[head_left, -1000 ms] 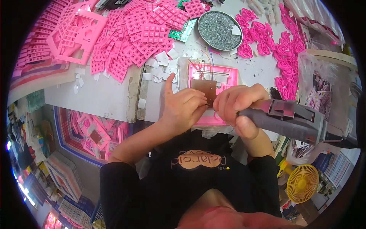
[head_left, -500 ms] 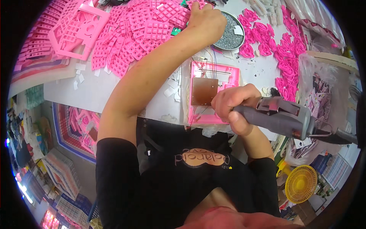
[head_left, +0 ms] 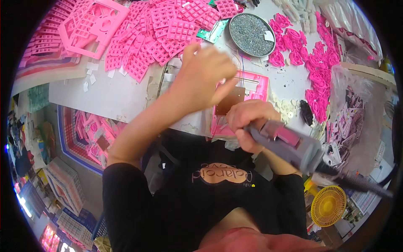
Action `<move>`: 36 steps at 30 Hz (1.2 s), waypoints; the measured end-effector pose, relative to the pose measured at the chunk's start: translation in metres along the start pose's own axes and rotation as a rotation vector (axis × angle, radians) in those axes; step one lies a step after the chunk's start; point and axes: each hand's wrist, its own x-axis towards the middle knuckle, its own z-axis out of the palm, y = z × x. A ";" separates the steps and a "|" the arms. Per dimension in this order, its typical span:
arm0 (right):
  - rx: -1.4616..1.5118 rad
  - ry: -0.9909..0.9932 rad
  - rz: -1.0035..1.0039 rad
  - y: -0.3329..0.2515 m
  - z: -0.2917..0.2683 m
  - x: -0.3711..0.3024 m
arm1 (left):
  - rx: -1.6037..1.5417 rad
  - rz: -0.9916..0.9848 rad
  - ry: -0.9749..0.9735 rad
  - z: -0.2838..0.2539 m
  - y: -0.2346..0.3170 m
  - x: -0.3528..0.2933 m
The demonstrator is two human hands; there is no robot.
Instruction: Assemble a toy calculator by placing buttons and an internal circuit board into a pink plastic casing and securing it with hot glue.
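Observation:
My right hand is closed around a grey electric screwdriver. The tool's front end is over a pink plastic casing at the table's near edge. Inside the casing lie a brown circuit board and thin wires, partly covered by my hands. My left hand hovers over the casing's left side, blurred, its fingers partly hidden; whether it holds anything cannot be told. Beyond it, a round dish of small metal screws stands beside a green circuit board.
Pink keypads are heaped at the far left near a pink frame. Pink looped parts and white round pieces lie on the right. A basket of pink parts sits lower left; a yellow fan stands lower right.
My left hand has come back from the far keypads, toward me and over the casing. The screwdriver's rear end has swung lower, with my right hand still around it.

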 end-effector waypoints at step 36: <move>-0.042 -0.002 0.049 0.033 0.001 0.035 | -0.353 -0.375 -0.070 0.027 0.069 -0.089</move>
